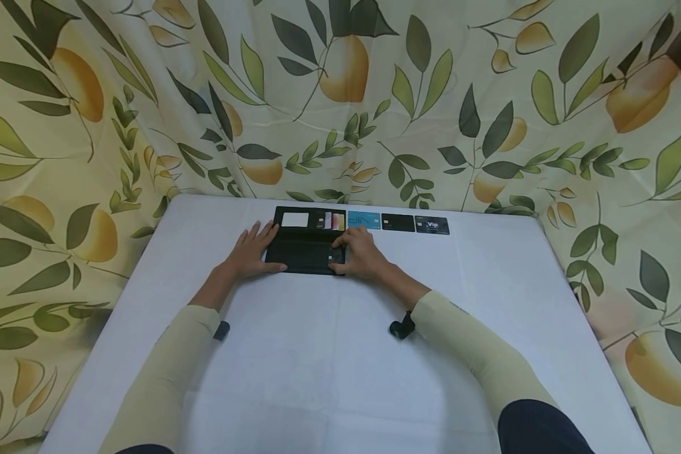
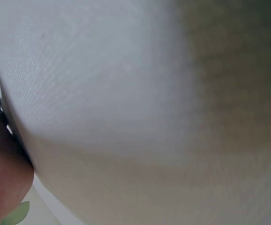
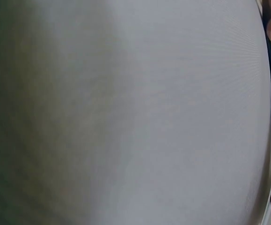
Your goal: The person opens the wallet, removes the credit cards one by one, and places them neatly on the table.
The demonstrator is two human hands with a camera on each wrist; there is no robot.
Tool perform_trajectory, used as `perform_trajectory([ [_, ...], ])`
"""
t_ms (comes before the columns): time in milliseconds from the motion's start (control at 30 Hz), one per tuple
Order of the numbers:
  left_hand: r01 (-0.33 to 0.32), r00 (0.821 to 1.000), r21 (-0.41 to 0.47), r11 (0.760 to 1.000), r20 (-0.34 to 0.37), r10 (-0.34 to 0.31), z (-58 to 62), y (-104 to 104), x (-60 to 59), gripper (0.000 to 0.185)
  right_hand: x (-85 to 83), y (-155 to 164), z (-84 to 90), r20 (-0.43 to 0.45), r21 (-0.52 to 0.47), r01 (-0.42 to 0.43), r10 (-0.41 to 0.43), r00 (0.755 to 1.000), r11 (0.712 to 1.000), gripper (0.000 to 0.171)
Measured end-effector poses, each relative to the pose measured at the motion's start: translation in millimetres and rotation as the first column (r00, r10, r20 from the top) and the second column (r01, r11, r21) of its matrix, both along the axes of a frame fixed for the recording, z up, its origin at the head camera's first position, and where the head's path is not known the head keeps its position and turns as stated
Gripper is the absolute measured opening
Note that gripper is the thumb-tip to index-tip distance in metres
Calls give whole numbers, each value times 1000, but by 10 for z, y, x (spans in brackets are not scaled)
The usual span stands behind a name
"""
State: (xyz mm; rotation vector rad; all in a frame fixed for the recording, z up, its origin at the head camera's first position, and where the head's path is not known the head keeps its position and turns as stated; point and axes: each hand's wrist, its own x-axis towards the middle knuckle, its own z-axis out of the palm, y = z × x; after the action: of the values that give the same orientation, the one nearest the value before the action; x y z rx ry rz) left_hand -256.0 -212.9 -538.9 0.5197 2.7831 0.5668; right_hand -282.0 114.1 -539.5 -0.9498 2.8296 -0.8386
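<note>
A black wallet (image 1: 303, 253) lies unfolded near the table's far edge. Its upper half shows a white panel (image 1: 295, 219) and a colourful card (image 1: 335, 221) in the right-hand pockets. My left hand (image 1: 251, 252) rests with spread fingers on the wallet's left side, thumb along the lower edge. At the lower right pocket, my right hand (image 1: 363, 253) has curled fingers and pinches a small dark card (image 1: 335, 256), mostly hidden by the hand. In both wrist views, only slivers of the hands and the wallet's dark edge show.
Right of the wallet, in a row, lie a blue card (image 1: 364, 220), a plain black card (image 1: 398, 222) and a black card marked Vip (image 1: 432, 225). A white cloth covers the table (image 1: 329, 366). Behind it hangs a leaf-and-fruit patterned curtain (image 1: 374, 145).
</note>
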Motion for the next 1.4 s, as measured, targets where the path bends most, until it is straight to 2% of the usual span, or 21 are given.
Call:
perform_trajectory([
  [200,3,1000,21,1000,-12,-3,8,-7,-5,113,-5,-9,29,-21,12,-17,17,1000,1000,50],
  [433,12,1000,34,999,-12,-12,9,4,-9,113,-19,-16,49,-32,82,-24,27,999,996,52],
  [667,11,1000,21,1000,-12,-11,19,17,11,112,-24,28,80,-65,114,-31,38,997,993,52],
  [833,9,1000,25,1000,-18,-8,22,8,12,111,-34,86,53,-57,108,-23,29,998,994,52],
  [1233,3,1000,12,1000,-21,-2,8,-3,4,112,-9,115,57,-48,24,-33,34,998,999,50],
  [1400,4,1000,14,1000,-19,-4,4,-5,2,112,-9,142,42,-58,32,-27,29,998,999,50],
])
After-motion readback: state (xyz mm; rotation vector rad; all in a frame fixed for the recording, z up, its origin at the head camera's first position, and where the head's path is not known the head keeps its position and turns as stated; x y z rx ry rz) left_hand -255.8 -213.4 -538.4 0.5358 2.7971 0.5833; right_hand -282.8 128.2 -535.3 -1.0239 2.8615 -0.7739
